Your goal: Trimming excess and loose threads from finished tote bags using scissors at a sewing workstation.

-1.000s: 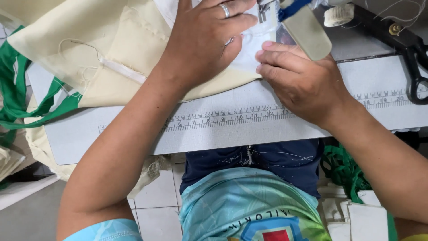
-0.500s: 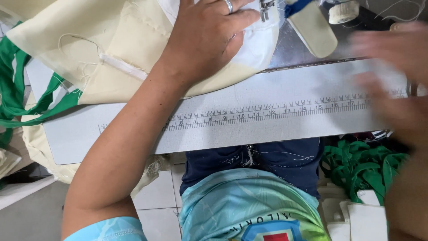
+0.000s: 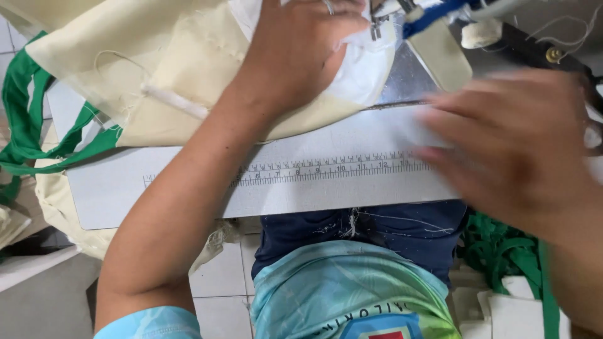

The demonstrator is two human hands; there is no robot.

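Left hand (image 3: 298,53), palm down and fingers spread flat, pressing the cream fabric (image 3: 188,69) against the counter (image 3: 352,188) at the upper centre of the head view; a ring shows on one finger. The hand covers the right-hand end of the fabric, where a white fabric layer (image 3: 364,72) lies just under and beside the fingertips, next to the metal sewing-machine foot (image 3: 378,25). Right hand (image 3: 509,147), blurred by motion, fingers loosely extended and apart, holding nothing; it hovers over the right end of the counter, well clear of the fabric and apart from the left hand. Whether it touches the counter surface cannot be told.

The cream fabric spreads from under the left hand toward the upper left, overhanging the counter's far edge; a white cord (image 3: 173,100) crosses it. Green straps (image 3: 25,125) trail off its left side. A printed ruler scale (image 3: 326,168) runs along the counter between the forearm and the right hand. Beige lever (image 3: 443,53) lies just right of the machine foot. More green straps (image 3: 502,251) sit below the counter at right.
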